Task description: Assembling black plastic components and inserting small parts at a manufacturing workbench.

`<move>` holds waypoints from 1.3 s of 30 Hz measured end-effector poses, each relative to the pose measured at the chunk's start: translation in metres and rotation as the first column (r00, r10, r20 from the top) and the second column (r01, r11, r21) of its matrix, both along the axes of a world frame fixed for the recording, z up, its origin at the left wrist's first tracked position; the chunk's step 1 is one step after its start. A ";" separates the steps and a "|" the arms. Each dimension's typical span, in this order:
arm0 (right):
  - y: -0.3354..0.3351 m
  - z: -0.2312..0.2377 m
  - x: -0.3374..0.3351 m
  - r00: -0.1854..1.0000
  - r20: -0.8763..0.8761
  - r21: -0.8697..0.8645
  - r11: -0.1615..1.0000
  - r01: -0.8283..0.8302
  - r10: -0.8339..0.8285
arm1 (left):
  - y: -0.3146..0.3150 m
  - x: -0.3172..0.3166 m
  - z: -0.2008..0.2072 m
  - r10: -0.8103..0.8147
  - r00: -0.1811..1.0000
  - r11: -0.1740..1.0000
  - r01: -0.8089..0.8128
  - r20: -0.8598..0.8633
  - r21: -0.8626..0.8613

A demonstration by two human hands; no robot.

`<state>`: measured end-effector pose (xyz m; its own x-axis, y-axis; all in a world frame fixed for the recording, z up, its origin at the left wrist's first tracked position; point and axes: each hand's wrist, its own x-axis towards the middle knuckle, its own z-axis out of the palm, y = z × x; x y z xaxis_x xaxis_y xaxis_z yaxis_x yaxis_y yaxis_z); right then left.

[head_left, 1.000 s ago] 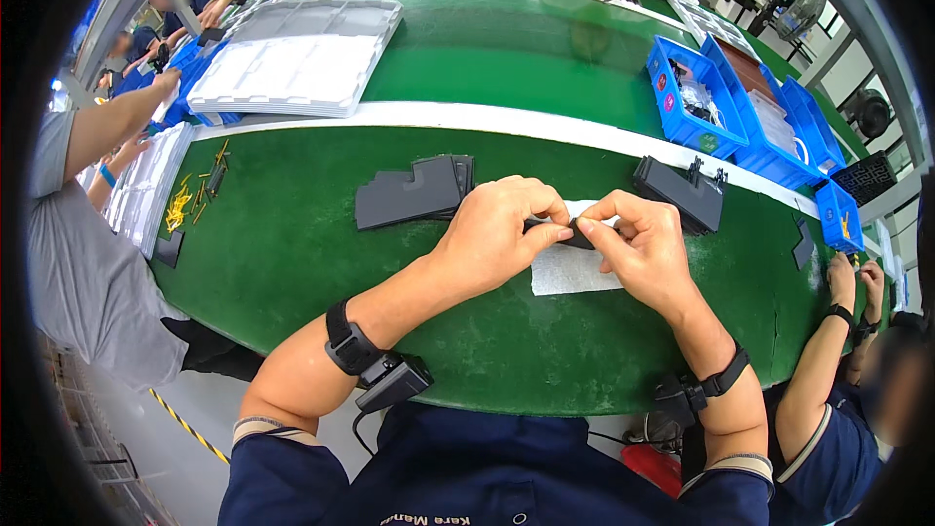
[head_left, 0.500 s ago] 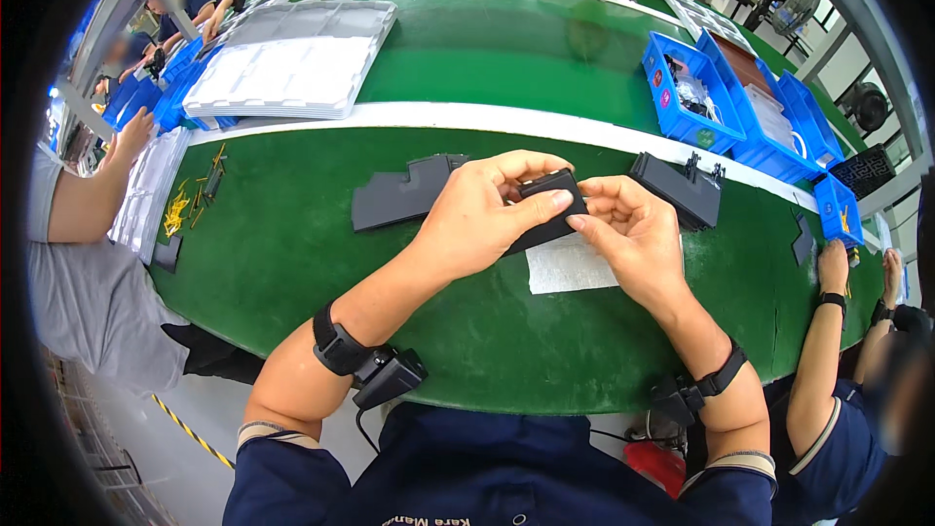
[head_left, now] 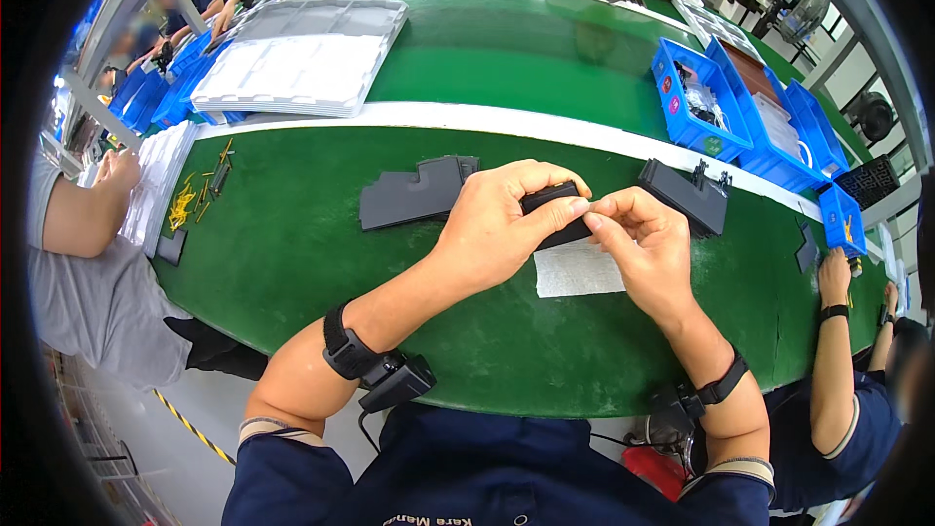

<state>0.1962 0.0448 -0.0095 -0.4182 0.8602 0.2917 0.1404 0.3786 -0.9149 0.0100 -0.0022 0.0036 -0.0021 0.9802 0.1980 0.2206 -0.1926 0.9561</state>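
Above the green table, my left hand (head_left: 492, 224) is closed around a flat black rectangular piece (head_left: 568, 235), thumb lying across it. My right hand (head_left: 651, 258) meets its right end, thumb and forefinger pinched together beside my left thumb tip. Whatever lies in that pinch is too small to make out. Under the hands is a white textured sheet (head_left: 577, 273). Left of my left hand lie flat dark grey pieces (head_left: 409, 200), overlapping one another. Just beyond my right hand sits a stack of black rectangular pieces (head_left: 682, 200).
Stacked white trays (head_left: 282, 78) stand at the far left, blue bins (head_left: 696, 112) at the far right. Yellow slender pieces (head_left: 182, 203) lie on the left. A small blue box (head_left: 840, 219) is at the right edge. Co-workers' arms (head_left: 833, 360) flank the table.
My right fingers have drawn into a tighter pinch at the black piece's end. The piece has tilted in my left hand. The view has shifted slightly; the left co-worker's hand has lowered.
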 end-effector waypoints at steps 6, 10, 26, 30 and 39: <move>0.005 0.006 0.005 0.954 -0.170 -0.352 0.889 -0.293 0.247 | 0.001 -0.012 0.008 -0.063 0.996 0.997 0.060 -0.069 -0.049; 0.014 0.015 0.013 0.983 0.161 0.031 0.995 -0.094 0.088 | 0.013 -0.041 0.006 -0.012 0.990 1.000 0.011 -0.143 -0.009; 0.057 0.019 0.061 0.682 0.636 0.522 0.852 -0.035 -0.362 | 0.021 -0.067 -0.006 0.348 0.797 0.921 -0.191 -0.493 0.340; 0.057 0.017 0.061 0.709 0.609 0.497 0.868 0.007 -0.355 | 0.015 -0.033 -0.012 0.175 0.908 0.970 -0.091 -0.381 0.227; 0.035 0.015 0.036 0.726 0.507 0.732 0.678 -0.076 -0.466 | 0.006 -0.011 -0.022 -0.011 0.969 0.997 0.030 -0.248 0.075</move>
<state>0.2318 0.0801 0.0055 -0.5684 0.6115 0.5505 0.6988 0.7119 -0.0693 -0.0006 0.0041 -0.0188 0.0764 0.9613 0.2648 0.4433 -0.2707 0.8546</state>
